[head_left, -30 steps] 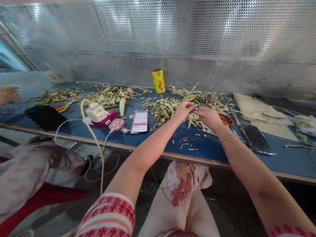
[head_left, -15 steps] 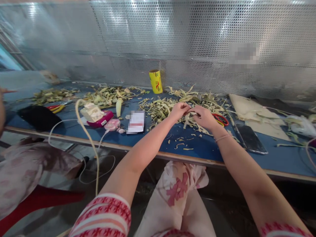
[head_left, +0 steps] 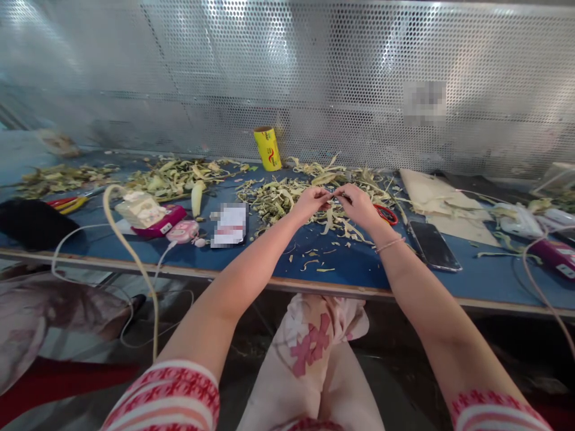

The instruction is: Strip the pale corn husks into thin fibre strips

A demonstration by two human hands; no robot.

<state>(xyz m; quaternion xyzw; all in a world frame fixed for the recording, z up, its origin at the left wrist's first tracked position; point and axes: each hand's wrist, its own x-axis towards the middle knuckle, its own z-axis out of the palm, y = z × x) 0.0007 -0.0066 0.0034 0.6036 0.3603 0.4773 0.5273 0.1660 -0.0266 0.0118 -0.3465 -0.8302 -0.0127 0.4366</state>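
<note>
My left hand (head_left: 311,202) and my right hand (head_left: 357,205) meet over a heap of pale green husk strips (head_left: 287,197) on the blue table (head_left: 359,269). Both pinch a thin strip (head_left: 335,196) between their fingertips. Loose strips hang and lie under my right hand. Red-handled scissors (head_left: 386,214) lie just right of my right hand, partly hidden by it.
A black phone (head_left: 433,245) lies right of my right wrist. A yellow roll (head_left: 267,148) stands at the perforated metal wall. A pink device (head_left: 157,218) with white cables, a peeled pale stalk (head_left: 196,199) and another husk heap (head_left: 175,173) lie at left. Tan sheets (head_left: 438,200) lie at right.
The camera has turned right, so everything has slid left in view. My hands stay together on the strip. The other person's hand at far left is out of view.
</note>
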